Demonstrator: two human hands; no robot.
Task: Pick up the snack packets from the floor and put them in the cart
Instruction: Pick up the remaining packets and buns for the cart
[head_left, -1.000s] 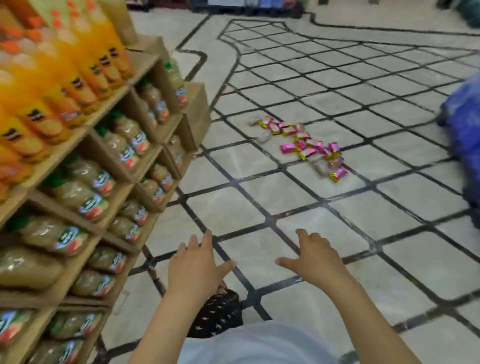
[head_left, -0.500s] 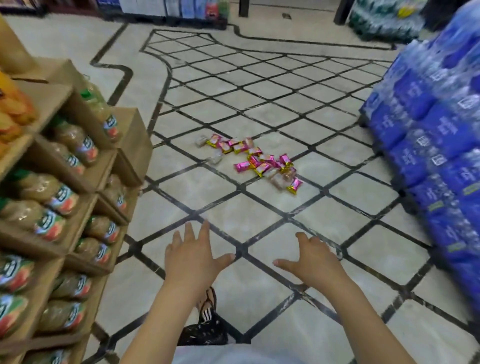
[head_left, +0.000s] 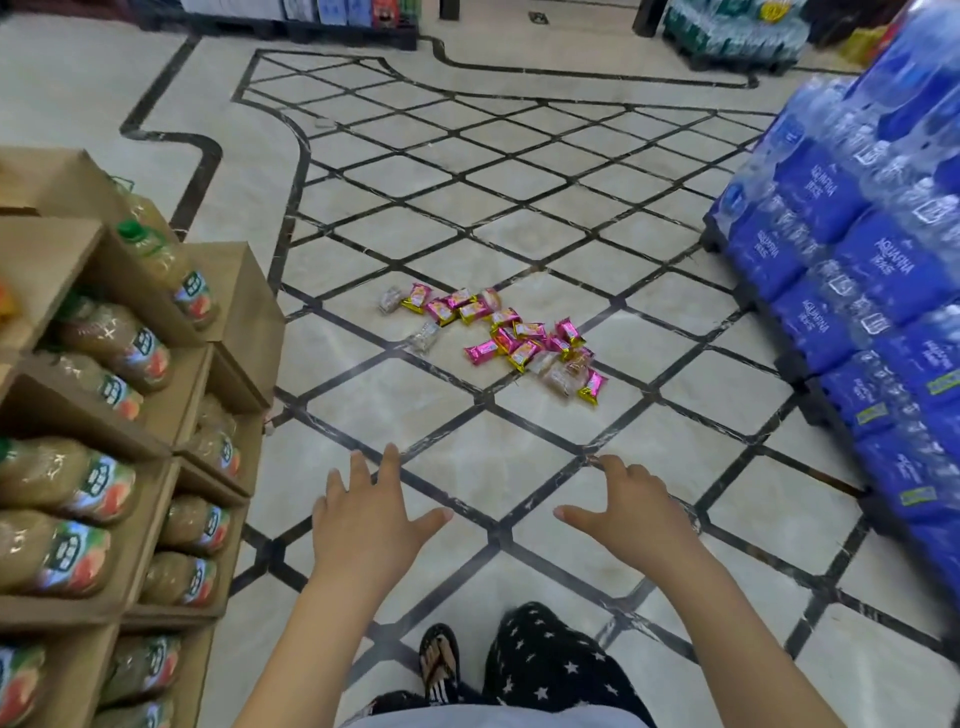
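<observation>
Several small snack packets (head_left: 506, 335), pink-and-yellow plus a few clear ones, lie scattered on the tiled floor ahead of me. My left hand (head_left: 369, 514) is stretched forward, palm down, fingers spread and empty. My right hand (head_left: 631, 514) is held out beside it, fingers relaxed, holding nothing. Both hands hover well short of the packets. No cart is in view.
Cardboard shelves of juice bottles (head_left: 114, 415) stand close on the left. Stacked blue packs of water bottles (head_left: 857, 291) line the right. My foot in a sandal (head_left: 439, 662) is on the floor below. More shelving runs along the far wall (head_left: 322, 15).
The view has swung right and forward: the shelves slid left, the water packs came into view, and the packets now lie nearer the centre. Both hands stay open and outstretched.
</observation>
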